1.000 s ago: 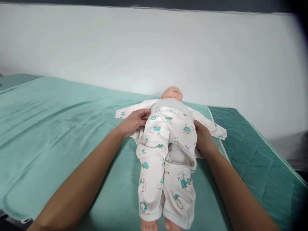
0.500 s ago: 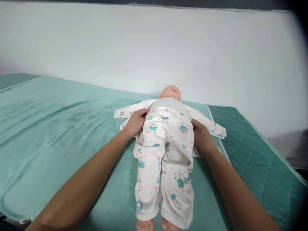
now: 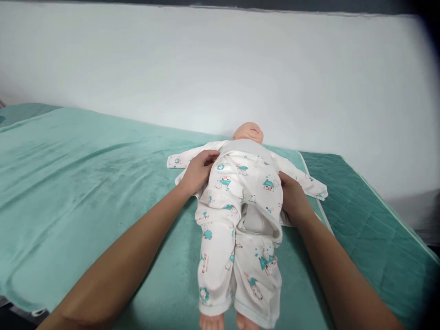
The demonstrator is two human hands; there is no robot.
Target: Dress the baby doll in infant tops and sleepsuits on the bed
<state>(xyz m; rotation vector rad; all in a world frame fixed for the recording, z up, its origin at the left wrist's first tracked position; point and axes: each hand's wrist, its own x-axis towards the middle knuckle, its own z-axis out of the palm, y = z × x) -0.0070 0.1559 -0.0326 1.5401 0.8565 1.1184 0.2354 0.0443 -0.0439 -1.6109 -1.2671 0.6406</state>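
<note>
**Doll flat on its back, flanked on both sides**

And here we are, the doll laid out on the mint blanket, its head up by the pale wall and its bare feet pointing at the wearer of the camera. It's dressed in white printed trousers, the waistband sitting high, just below a plain grey-white layer on the chest.

Look at the left hand! It's in against the doll's side near that waistband, fingers bent. Across the body, the right hand sits a touch lower, fingers against the trousers' other edge. Are they pinching cloth? Can't tell; the fingertips are partly hidden on both sides.

The left-hand sleeve and the right-hand sleeve spread wide from the shoulders (quite the wingspan), the latter reaching past the blanket's edge over the darker quilted mat. Down at the crotch, a gap in the trousers shows white material beneath, the cloth bunched around it.
</note>
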